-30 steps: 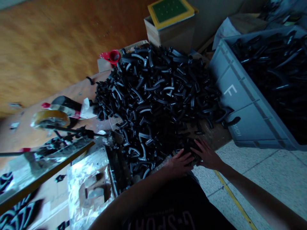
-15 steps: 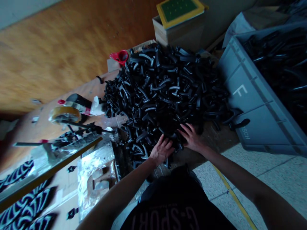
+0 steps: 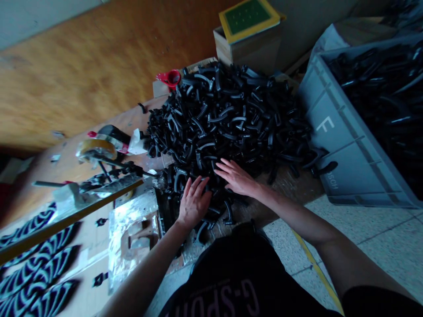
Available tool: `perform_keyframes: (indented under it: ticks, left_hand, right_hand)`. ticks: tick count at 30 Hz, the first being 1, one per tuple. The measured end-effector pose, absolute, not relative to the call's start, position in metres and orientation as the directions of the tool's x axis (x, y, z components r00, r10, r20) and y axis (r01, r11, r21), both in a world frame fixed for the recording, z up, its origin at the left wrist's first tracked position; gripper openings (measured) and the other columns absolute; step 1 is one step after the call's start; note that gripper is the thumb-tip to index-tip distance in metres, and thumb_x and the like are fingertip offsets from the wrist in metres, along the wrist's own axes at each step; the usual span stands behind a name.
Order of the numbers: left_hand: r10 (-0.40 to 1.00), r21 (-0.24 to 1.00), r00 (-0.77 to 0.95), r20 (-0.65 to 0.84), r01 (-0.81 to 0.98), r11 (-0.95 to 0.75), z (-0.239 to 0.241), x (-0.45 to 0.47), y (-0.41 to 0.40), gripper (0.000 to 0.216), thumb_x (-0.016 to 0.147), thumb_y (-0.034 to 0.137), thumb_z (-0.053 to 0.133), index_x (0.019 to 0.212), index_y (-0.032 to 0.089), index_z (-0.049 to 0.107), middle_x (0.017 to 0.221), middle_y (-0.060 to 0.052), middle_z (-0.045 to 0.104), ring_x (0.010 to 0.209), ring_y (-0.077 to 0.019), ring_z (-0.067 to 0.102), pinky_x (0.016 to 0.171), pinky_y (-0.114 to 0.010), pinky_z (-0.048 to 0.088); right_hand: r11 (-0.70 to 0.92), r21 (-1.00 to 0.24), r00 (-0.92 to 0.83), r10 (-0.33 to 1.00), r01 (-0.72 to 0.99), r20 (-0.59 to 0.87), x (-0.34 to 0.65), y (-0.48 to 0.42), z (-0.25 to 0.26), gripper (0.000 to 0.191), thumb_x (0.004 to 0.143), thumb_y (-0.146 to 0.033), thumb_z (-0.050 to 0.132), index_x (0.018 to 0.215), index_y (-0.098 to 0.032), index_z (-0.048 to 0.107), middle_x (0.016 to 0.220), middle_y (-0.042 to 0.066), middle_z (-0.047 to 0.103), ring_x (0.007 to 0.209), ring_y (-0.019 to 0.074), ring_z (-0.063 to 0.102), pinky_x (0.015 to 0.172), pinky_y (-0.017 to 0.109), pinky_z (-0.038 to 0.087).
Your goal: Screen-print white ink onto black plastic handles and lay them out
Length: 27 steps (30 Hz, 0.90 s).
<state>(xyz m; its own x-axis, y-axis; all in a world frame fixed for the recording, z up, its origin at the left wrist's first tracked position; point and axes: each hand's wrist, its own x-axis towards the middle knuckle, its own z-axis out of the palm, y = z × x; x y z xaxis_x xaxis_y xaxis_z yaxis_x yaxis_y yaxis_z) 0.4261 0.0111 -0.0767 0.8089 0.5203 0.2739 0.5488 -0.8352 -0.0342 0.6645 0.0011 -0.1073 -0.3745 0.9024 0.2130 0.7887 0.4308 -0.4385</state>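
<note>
A large heap of black curved plastic parts [image 3: 228,119], shaped like small handles, covers the middle of the table. At its near edge my left hand [image 3: 194,200] rests on the parts, palm down, fingers stretched and slightly apart. My right hand [image 3: 235,177] lies over the heap a little farther off and to the right, its fingers also extended. Neither hand shows a part gripped in it. Below and between the hands lie a few loose parts [image 3: 228,211] close to the table's front edge. What is under my palms is hidden.
A grey crate [image 3: 350,145] marked F, filled with black parts, stands at right. Behind the heap is a carton [image 3: 228,48] with a green-and-yellow board [image 3: 249,17]. Left are a red tape dispenser [image 3: 171,78], a tape roll [image 3: 95,149], a metal fixture [image 3: 132,211] and rows of parts [image 3: 42,268].
Both hands have moved left across the near side of the heap. Several parts near the front edge have shifted, and the view has tilted slightly.
</note>
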Motion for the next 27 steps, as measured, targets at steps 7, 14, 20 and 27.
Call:
perform_keyframes:
  ticks: [7,14,20,27]
  left_hand:
    - [0.133,0.217,0.977,0.166,0.095,-0.971,-0.153,0.466,-0.071,0.026,0.094,0.035,0.053,0.114,0.029,0.067,0.134,-0.003,0.06,0.126,-0.0197,0.051,0.106,-0.038,0.043]
    - [0.114,0.284,0.965,-0.234,0.18,-0.942,-0.194,0.494,-0.085,0.034,0.093,0.031,0.051,0.126,0.033,0.06,0.132,-0.005,0.058,0.116,-0.0242,0.056,0.083,-0.035,0.054]
    - [0.421,0.226,0.907,0.033,0.403,-0.887,-0.122,0.466,-0.053,0.04,0.095,0.018,0.042,0.13,0.026,0.059,0.13,-0.008,0.058,0.113,-0.0199,0.058,0.091,-0.032,0.052]
    - [0.742,0.13,0.49,0.458,0.788,-0.601,-0.03,0.419,0.0,0.051,0.089,0.036,0.059,0.137,0.022,0.051,0.144,-0.014,0.049,0.128,-0.03,0.049,0.105,-0.049,0.043]
  right_hand:
    - [-0.134,-0.322,0.052,0.966,0.937,-0.252,0.759,-0.139,-0.162,0.048,0.076,-0.025,0.068,0.123,-0.02,0.059,0.129,0.015,0.058,0.121,0.0317,0.055,0.099,0.045,0.045]
    - [-0.116,-0.295,-0.04,0.878,0.948,-0.477,0.76,-0.155,-0.175,0.03,0.079,-0.021,0.063,0.109,-0.021,0.065,0.106,0.008,0.071,0.101,0.025,0.066,0.086,0.035,0.048]
    - [0.113,-0.49,-0.126,0.992,0.864,0.005,0.726,-0.071,-0.083,0.031,0.086,-0.025,0.064,0.116,-0.023,0.063,0.11,0.004,0.07,0.101,0.0218,0.064,0.09,0.038,0.05]
    - [0.2,-0.635,0.053,0.933,0.746,0.356,0.725,-0.071,-0.06,0.038,0.092,-0.032,0.058,0.127,-0.02,0.058,0.126,0.006,0.063,0.12,0.0227,0.055,0.106,0.048,0.042]
